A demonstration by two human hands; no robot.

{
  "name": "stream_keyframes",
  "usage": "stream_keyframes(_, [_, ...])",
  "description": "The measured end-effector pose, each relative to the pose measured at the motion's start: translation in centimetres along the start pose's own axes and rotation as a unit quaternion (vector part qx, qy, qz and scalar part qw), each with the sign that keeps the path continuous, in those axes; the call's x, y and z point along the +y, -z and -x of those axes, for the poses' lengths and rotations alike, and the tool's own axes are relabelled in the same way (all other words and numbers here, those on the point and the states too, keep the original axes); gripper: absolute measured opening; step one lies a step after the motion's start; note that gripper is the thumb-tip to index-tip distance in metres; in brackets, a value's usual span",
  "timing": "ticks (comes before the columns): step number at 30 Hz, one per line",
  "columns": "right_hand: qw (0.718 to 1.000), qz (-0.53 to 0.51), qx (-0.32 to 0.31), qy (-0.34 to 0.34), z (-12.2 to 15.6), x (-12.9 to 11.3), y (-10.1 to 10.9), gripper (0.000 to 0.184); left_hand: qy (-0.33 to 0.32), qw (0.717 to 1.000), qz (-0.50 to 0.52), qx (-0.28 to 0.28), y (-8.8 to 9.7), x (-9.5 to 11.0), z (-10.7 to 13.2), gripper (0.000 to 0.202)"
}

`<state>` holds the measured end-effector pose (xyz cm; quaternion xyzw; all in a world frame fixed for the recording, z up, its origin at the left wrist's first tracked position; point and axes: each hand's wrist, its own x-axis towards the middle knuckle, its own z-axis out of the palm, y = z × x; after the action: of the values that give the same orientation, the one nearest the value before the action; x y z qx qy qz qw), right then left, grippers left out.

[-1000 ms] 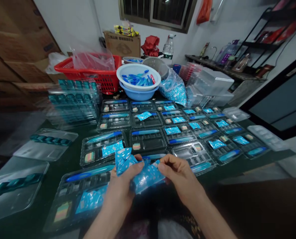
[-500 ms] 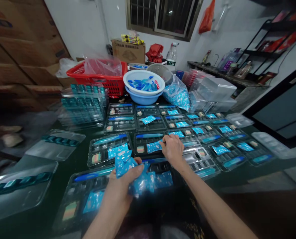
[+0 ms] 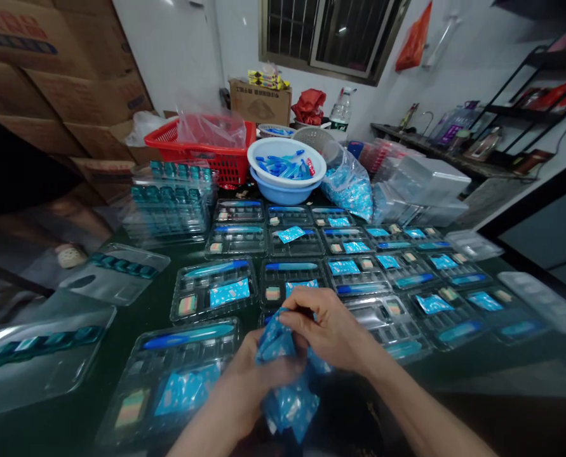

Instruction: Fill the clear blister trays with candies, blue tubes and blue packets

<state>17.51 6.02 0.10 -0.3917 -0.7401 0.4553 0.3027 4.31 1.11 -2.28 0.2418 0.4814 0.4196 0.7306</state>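
My left hand [image 3: 251, 384] is closed round a bunch of small blue printed packets [image 3: 287, 397] just above the near table edge. My right hand [image 3: 328, 330] rests over the top of the bunch, its fingers pinching one packet. Under and beyond the hands lie rows of clear plastic trays [image 3: 213, 292], most holding a blue pen, a small striped block and a blue packet. The tray just past my hands [image 3: 289, 279] has a packet in it.
A white bowl of blue pens [image 3: 285, 162] sits in a blue bowl at the back, beside a red basket [image 3: 201, 149] and a bag of blue packets [image 3: 352, 187]. Stacked trays [image 3: 168, 203] stand left. Clear lids [image 3: 39, 352] lie at the near left.
My right hand reached out to the tray ahead, left a packet there, then came back to the bunch. The camera view shifted left.
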Motion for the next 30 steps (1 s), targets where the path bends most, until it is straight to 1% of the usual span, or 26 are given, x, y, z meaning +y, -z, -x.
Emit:
stream_keyframes(3, [0.998, -0.046, 0.002, -0.043, 0.4, 0.2, 0.2, 0.019, 0.024, 0.997, 0.013, -0.070, 0.1, 0.2, -0.6, 0.020])
stream_keyframes(5, [0.994, -0.087, 0.002, -0.066, 0.3, 0.4, 0.8, 0.019, 0.033, 0.993, 0.028, -0.110, 0.5, 0.0, -1.3, 0.027])
stream_keyframes(6, [0.993, -0.096, 0.015, -0.066, 0.1, 0.7, 1.4, 0.019, 0.034, 0.992, 0.031, -0.119, 0.6, -0.1, -1.6, 0.029])
stream_keyframes(7, [0.993, -0.092, 0.040, -0.061, -0.4, 1.2, 2.1, 0.021, 0.030, 0.992, 0.030, -0.123, 0.8, -0.2, -1.8, 0.029])
stream_keyframes(9, [0.989, -0.047, 0.129, -0.057, -2.1, 2.9, 3.9, 0.024, 0.016, 0.993, 0.016, -0.115, 1.0, -0.3, -2.1, 0.025])
stream_keyframes(10, [0.981, -0.010, 0.180, -0.068, -3.3, 4.0, 4.9, 0.025, 0.005, 0.994, 0.009, -0.108, 1.1, -0.3, -2.2, 0.022])
stream_keyframes(11, [0.969, 0.038, 0.228, -0.086, -4.7, 5.3, 5.8, 0.025, -0.009, 0.995, 0.005, -0.097, 1.0, -0.2, -2.3, 0.019])
stream_keyframes(12, [0.951, 0.103, 0.266, -0.120, -6.0, 6.7, 6.6, 0.025, -0.022, 0.997, 0.006, -0.080, 1.0, -0.1, -2.3, 0.018])
stream_keyframes(13, [0.939, 0.136, 0.283, -0.137, -7.4, 8.0, 7.3, 0.023, -0.034, 0.998, 0.012, -0.057, 0.9, 0.0, -2.3, 0.017])
stream_keyframes(15, [0.920, 0.193, 0.299, -0.162, -9.7, 10.3, 8.0, 0.021, -0.054, 0.998, 0.036, -0.010, 0.8, 0.4, -2.4, 0.015])
stream_keyframes(17, [0.904, 0.246, 0.302, -0.176, -11.1, 11.6, 7.9, 0.018, -0.059, 0.995, 0.069, 0.035, 0.8, 0.8, -2.5, 0.013])
stream_keyframes(19, [0.883, 0.309, 0.300, -0.186, -11.4, 12.1, 7.2, 0.014, -0.062, 0.991, 0.096, 0.071, 1.0, 1.2, -2.7, 0.013])
stream_keyframes(21, [0.864, 0.371, 0.290, -0.182, -11.2, 11.9, 6.5, 0.013, -0.068, 0.987, 0.108, 0.099, 1.4, 1.5, -2.8, 0.014])
stream_keyframes(24, [0.843, 0.447, 0.261, -0.148, -10.9, 11.3, 5.9, 0.021, -0.076, 0.982, 0.115, 0.130, 2.2, 1.7, -2.8, 0.015])
stream_keyframes(27, [0.843, 0.491, 0.202, -0.088, -11.9, 11.0, 6.0, 0.033, -0.082, 0.976, 0.139, 0.148, 3.4, 1.6, -2.9, 0.017])
stream_keyframes(30, [0.853, 0.510, 0.109, -0.019, -14.0, 11.2, 6.4, 0.044, -0.108, 0.974, 0.148, 0.132, 5.0, 1.5, -3.0, 0.018])
